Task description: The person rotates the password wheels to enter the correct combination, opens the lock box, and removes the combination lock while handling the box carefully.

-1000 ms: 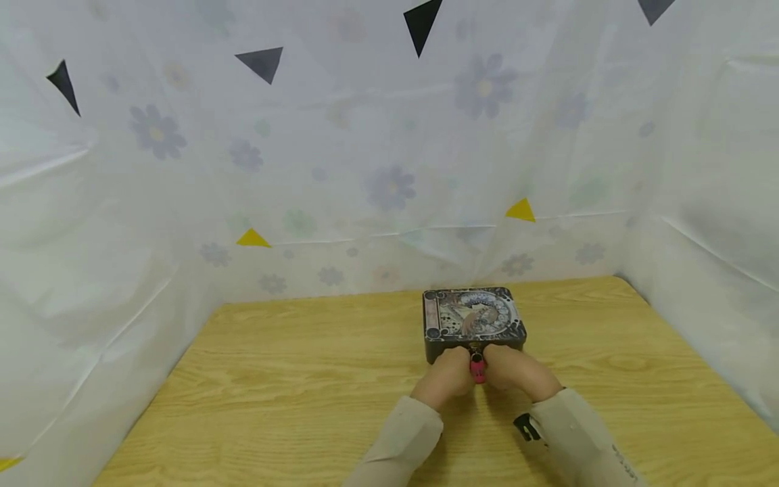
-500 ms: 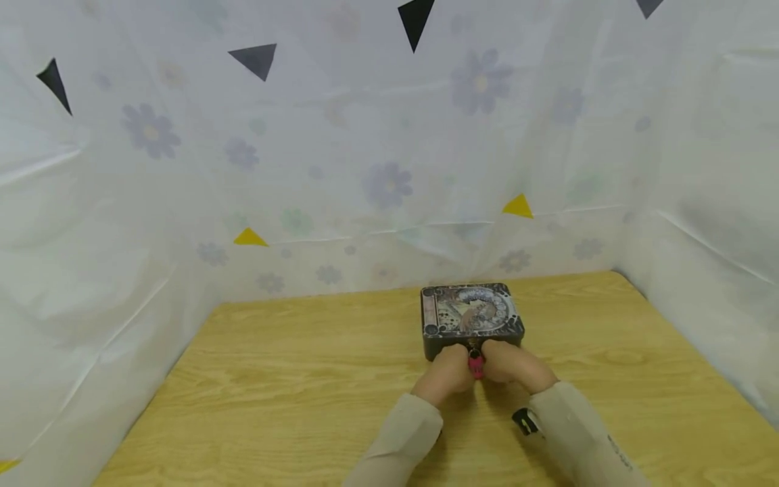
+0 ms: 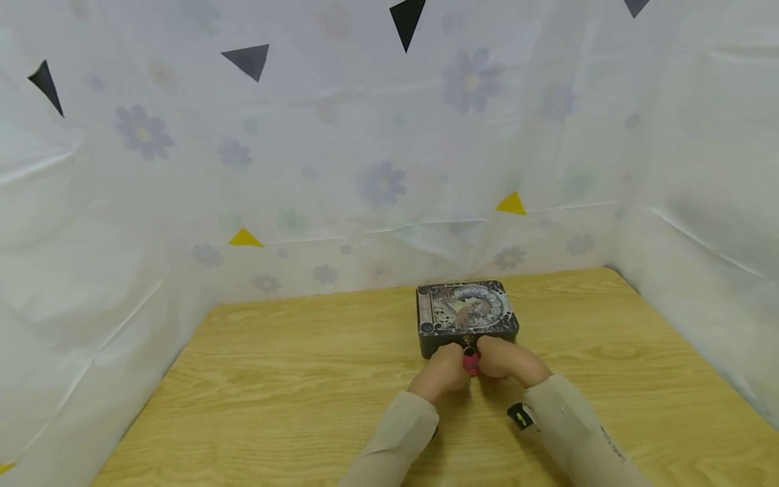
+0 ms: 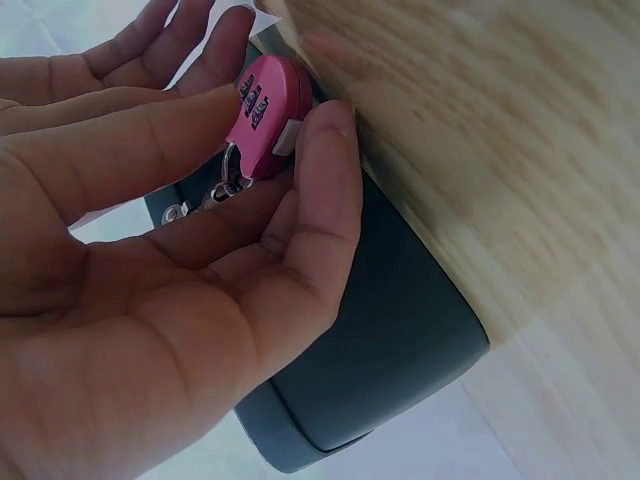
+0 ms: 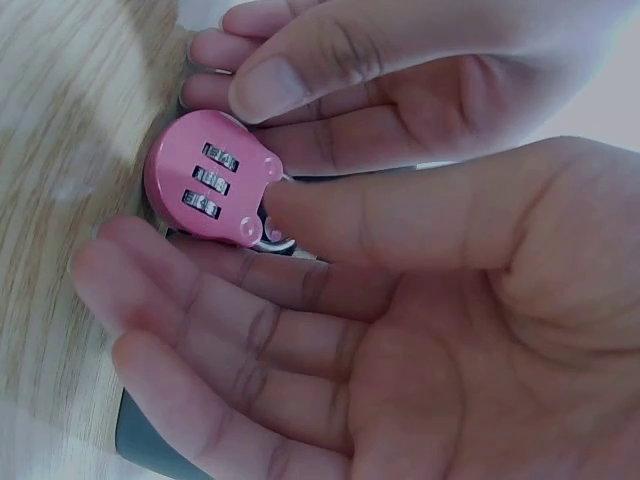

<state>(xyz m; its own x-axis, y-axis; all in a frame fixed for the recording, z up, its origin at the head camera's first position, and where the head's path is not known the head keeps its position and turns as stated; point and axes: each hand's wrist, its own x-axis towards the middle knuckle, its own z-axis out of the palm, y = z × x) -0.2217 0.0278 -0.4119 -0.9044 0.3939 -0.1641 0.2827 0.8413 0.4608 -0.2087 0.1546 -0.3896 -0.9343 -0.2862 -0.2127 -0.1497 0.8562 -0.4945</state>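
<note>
A dark tin box (image 3: 467, 310) with a printed picture on its lid lies on the table, its lid down. At its front clasp hangs a pink combination padlock (image 5: 172, 160) with three number dials and a metal shackle. My left hand (image 4: 200, 320) holds the padlock from one side, thumb and curled fingers at its body. On the other side, my right hand (image 5: 430, 370) has its thumb tip at the shackle and its index finger behind the lock. In the head view both hands meet before the box, and their fingertips are hidden there.
The wood-grain table (image 3: 292, 379) runs out to both sides of the box. Pale flowered sheeting (image 3: 341, 135) stands behind it and along the sides. A small black device (image 3: 520, 416) sits at the right sleeve cuff.
The head view has shifted slightly, so the box and hands appear a little further left and higher. Both hands stay at the padlock, with no clear change in hold.
</note>
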